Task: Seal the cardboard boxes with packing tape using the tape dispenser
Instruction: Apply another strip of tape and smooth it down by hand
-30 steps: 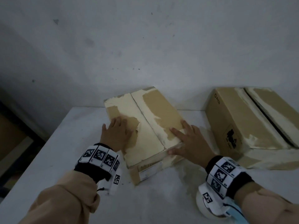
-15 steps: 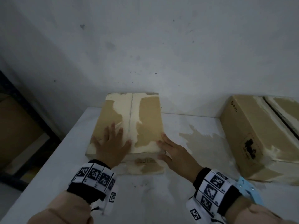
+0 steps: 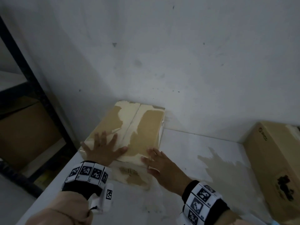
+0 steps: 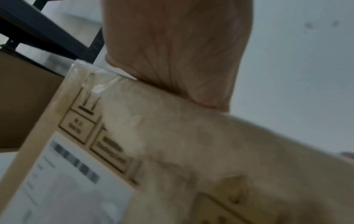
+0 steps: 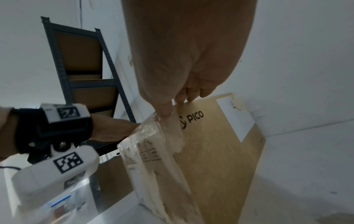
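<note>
Here, both hands (image 3: 103, 150) flat on box (image 3: 146, 127) (near edge)

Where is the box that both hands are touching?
In the head view, the smaller cardboard box sits on the white table, at its back-left corner against the wall, with the left hand and right hand resting on its near end.

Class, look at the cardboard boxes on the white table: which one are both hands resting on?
The flat box against the wall: left hand and right hand lie on its near end. The box at the right edge is untouched.
</note>
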The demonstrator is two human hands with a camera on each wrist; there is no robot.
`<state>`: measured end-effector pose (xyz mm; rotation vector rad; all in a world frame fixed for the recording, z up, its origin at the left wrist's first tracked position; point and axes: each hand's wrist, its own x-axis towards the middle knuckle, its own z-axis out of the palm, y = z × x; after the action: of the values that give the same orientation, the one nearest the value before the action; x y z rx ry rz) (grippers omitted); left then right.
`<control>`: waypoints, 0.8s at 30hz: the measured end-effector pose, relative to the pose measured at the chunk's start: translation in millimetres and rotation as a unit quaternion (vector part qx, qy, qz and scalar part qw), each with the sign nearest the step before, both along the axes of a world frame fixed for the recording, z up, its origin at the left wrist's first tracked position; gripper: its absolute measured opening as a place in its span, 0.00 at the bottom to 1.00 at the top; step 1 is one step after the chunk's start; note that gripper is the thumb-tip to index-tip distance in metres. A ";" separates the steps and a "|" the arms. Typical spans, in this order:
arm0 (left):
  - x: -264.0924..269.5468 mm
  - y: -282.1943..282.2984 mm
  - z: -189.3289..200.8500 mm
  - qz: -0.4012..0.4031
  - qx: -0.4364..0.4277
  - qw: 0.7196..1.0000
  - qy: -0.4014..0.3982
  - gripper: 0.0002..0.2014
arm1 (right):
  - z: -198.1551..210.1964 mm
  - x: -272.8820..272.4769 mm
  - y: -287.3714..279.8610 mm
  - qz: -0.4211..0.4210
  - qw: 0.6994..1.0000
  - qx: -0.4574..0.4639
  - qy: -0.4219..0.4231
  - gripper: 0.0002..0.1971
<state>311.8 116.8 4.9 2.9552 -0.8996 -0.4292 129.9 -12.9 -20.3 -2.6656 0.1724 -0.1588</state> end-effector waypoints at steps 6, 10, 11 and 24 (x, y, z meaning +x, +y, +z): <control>0.7 1.1 -11.1 0.042 -0.046 0.998 -0.012 0.30 | -5.0 28.5 15.7 -0.013 0.998 -0.051 -0.031 0.25; 14.2 3.1 -7.9 0.050 -0.029 0.998 -0.004 0.35 | -16.6 42.6 19.7 -0.003 0.996 -0.050 -0.080 0.20; 18.6 3.4 -7.4 0.052 -0.028 0.998 -0.003 0.35 | -16.7 45.9 21.0 -0.004 0.996 -0.046 -0.073 0.21; 28.3 25.1 -24.5 0.013 0.022 0.995 -0.093 0.49 | -8.9 55.6 39.6 -0.007 0.994 -0.091 -0.062 0.21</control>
<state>340.1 141.9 -19.6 3.0841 -0.8770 -0.1783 185.5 26.7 -29.1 -2.8258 0.1425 -0.3597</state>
